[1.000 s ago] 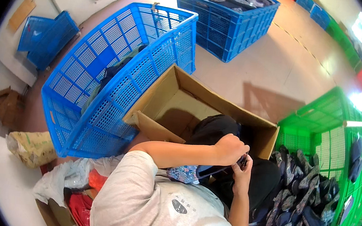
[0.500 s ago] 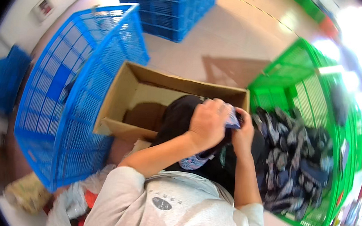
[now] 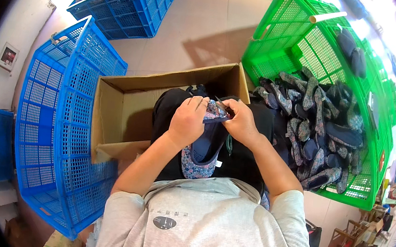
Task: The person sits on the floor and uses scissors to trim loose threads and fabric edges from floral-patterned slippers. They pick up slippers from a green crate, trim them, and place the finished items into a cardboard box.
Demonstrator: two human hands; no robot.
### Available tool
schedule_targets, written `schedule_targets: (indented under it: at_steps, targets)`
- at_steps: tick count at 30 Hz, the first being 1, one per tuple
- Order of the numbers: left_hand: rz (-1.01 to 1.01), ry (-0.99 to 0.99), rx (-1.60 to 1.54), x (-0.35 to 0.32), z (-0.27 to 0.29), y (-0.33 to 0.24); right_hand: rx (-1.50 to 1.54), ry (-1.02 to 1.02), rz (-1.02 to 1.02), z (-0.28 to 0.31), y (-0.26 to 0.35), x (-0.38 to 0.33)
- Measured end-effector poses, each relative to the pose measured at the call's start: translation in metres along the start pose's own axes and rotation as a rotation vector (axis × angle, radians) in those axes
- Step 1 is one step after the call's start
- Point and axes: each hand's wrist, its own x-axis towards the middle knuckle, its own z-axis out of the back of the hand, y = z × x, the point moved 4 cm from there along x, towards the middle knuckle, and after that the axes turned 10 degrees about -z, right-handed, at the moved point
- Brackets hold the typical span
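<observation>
A floral-patterned slipper [image 3: 198,168] with a dark blue inside lies over my black-trousered lap, a small white tag at its side. A floral piece [image 3: 216,112] with a dark edge sits between my hands; I cannot tell whether it is this slipper's far end or a second one. My left hand [image 3: 188,121] is closed on its left side, fingers bent over the top. At its right side my right hand [image 3: 240,121] is closed, thumb and fingers together. A thin dark pointed thing shows by the right fingertips, too small to name.
A cardboard box [image 3: 107,119] stands open beyond my knees. Blue crates [image 3: 69,129] stand at the left and far left, the far one [image 3: 127,15] filled with slippers. At my right, a green crate [image 3: 367,189] holds a heap of dark floral slippers [image 3: 320,131].
The view has shifted, so the crates sit differently in the picture. My hands have moved slightly apart around the floral piece, and more of the slipper on my lap shows.
</observation>
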Motion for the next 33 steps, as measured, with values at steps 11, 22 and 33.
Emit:
schedule_targets:
  at_steps: [11, 22, 33]
  targets:
    - [0.778, 0.487, -0.666, -0.036, 0.012, -0.006, 0.378, 0.629, -0.164, -0.008, -0.014, -0.012]
    - [1.327, -0.06, -1.769, -0.084, -0.004, -0.032, 0.865, 0.868, -0.425, -0.04, -0.047, -0.042]
    - [1.101, -0.122, -2.126, -0.072, -0.007, -0.048, 1.016, 0.489, -0.309, -0.075, -0.035, -0.033]
